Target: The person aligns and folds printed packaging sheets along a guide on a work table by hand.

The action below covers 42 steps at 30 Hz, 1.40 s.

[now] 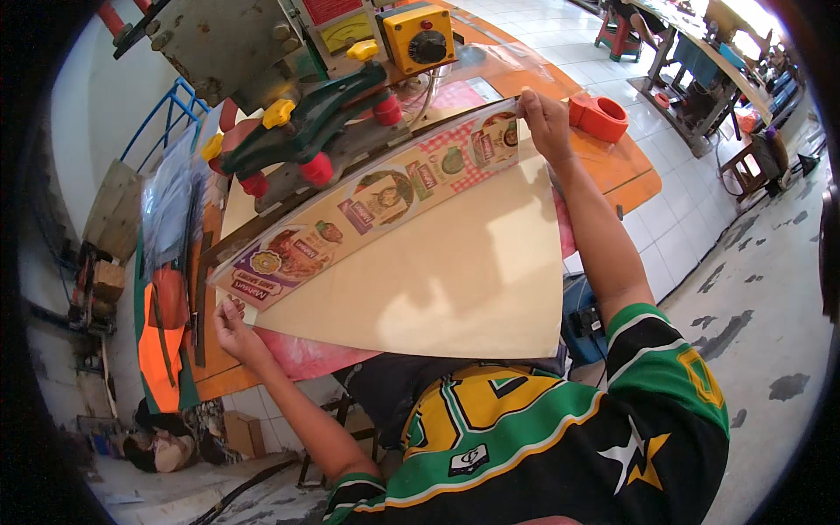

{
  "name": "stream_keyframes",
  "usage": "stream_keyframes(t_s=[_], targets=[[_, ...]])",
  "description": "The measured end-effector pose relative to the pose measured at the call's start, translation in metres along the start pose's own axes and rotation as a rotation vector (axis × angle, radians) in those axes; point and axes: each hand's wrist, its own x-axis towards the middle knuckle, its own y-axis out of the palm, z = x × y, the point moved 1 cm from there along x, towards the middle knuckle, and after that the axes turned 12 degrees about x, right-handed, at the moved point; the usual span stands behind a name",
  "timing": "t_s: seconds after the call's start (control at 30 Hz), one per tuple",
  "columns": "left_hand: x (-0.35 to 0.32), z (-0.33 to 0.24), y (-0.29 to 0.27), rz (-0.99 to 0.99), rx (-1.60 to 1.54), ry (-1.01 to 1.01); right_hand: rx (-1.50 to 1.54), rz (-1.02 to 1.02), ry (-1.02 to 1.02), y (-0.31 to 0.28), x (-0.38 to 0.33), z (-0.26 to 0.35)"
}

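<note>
A long printed plastic sheet (376, 206) with food pictures lies under the bar of a sealing machine (306, 131), on top of a large beige board (437, 271). My left hand (232, 325) grips the sheet's near-left end at the board's corner. My right hand (544, 118) pinches the sheet's far-right end. The sheet is stretched between both hands along the machine's pressing bar.
The machine has yellow and red knobs and a yellow dial box (418, 37). An orange tape dispenser (599, 116) sits on the orange table (626, 171) to the right. Plastic bags (171, 197) hang at left. Another workbench (700, 61) stands far right on the tiled floor.
</note>
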Motion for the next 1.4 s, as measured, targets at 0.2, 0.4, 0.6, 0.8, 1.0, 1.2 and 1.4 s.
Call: stream_keyframes(t_s=[0.2,0.4,0.6,0.8,1.0,1.2,1.4], targets=[[-0.003,-0.007,0.002,0.006,-0.019,0.028,0.026,0.021,0.037,-0.003,0.0,-0.004],[-0.001,0.0,0.001,-0.008,-0.041,0.053,0.043,0.018,0.029,-0.003,0.001,-0.007],[-0.002,0.0,-0.001,-0.02,-0.002,0.067,0.07,-0.022,0.05,-0.001,0.0,0.0],[-0.001,-0.002,0.0,-0.034,-0.021,0.089,0.03,0.003,0.088,-0.003,0.001,-0.007],[-0.002,-0.008,0.0,-0.116,-0.035,0.178,0.075,-0.052,0.073,0.0,0.002,-0.009],[-0.003,-0.012,0.0,-0.09,-0.092,0.149,0.036,-0.051,0.063,0.0,0.003,-0.013],[-0.003,-0.009,-0.003,-0.091,-0.078,0.136,0.09,-0.064,0.072,0.002,0.004,-0.011]])
